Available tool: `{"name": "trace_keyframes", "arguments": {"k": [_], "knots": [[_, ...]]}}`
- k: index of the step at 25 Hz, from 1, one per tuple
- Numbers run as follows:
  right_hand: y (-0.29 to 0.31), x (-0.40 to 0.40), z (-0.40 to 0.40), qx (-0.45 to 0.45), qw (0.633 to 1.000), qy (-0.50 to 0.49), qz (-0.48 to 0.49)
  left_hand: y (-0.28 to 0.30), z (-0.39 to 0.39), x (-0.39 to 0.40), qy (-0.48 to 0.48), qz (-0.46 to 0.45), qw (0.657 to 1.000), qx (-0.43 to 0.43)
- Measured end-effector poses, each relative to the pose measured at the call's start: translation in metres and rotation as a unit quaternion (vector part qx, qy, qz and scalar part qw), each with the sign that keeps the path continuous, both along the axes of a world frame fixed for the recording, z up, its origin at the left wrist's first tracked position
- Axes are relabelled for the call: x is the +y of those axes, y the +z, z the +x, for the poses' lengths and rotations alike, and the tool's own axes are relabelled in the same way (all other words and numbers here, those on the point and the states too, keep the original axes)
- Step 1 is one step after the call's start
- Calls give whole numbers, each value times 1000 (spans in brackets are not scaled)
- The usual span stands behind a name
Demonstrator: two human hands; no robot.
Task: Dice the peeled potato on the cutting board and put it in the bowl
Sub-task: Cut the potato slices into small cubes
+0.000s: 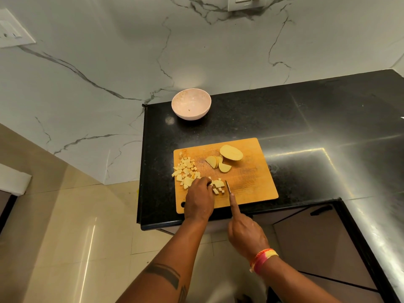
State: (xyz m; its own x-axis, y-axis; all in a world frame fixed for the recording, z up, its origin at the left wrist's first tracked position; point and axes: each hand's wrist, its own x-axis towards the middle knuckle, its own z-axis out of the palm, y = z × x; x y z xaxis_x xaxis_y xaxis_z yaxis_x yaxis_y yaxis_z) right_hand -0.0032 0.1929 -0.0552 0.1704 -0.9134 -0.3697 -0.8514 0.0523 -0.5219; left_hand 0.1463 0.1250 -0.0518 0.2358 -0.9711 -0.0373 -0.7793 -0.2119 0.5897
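Nearest the lens were my two forearms, the left one tattooed, the right one wearing an orange and pink thread band [263, 259] at the wrist. My right hand [246, 234] had its grip clenched round the handle of a knife [228, 186], index finger stretched along the spine; the handle itself was buried in the palm, so only the narrow blade showed, its tip on the cutting board [251, 182] just right of the piece being cut. My left hand [200, 199] lay knuckles up over the near-left part of the board, fingers curled down and pinning a partly cut potato slice [218, 183]; a few small cubes lay loose just in front of those fingers.

On the left side of the board I saw a scattered heap of diced potato [185, 170], some pieces reaching the board's left edge. Toward the far middle lay a fan of slices [215, 161] and one more slice [224, 167] touching them, with the uncut potato half [231, 152] just behind, flat side up.

A pink bowl [191, 103] stood well apart from the board, at the far-left corner of the black tabletop [306, 119], against the veined marble wall [109, 73]. I made out only a tiny speck inside it. White wall sockets [13, 29] showed at upper left.
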Motion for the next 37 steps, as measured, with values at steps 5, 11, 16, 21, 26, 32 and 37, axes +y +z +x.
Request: {"name": "trace_keyframes", "arguments": {"k": [5, 11, 16, 21, 26, 32, 37], "knots": [[-4, -4, 41, -12, 1000, 28, -3, -9, 18, 17, -14, -12, 999, 26], [7, -33, 77, -7, 996, 77, -40, -10, 41, 16, 18, -26, 998, 46], [12, -40, 64, -16, 997, 69, -39, -6, 38, 4, 34, -39, 998, 44], [13, -34, 48, -174, 983, 51, -16, 4, 24, -10, 176, -10, 955, 237], [13, -35, 39, -290, 957, 8, -21, 18, 19, -27, 331, 41, 793, 510], [12, -38, 22, -265, 963, -31, -43, 23, 16, -39, 266, 35, 895, 356], [15, -55, 12, -214, 973, -58, -61, 26, -1, -49, 100, 2, 979, 176]]}}
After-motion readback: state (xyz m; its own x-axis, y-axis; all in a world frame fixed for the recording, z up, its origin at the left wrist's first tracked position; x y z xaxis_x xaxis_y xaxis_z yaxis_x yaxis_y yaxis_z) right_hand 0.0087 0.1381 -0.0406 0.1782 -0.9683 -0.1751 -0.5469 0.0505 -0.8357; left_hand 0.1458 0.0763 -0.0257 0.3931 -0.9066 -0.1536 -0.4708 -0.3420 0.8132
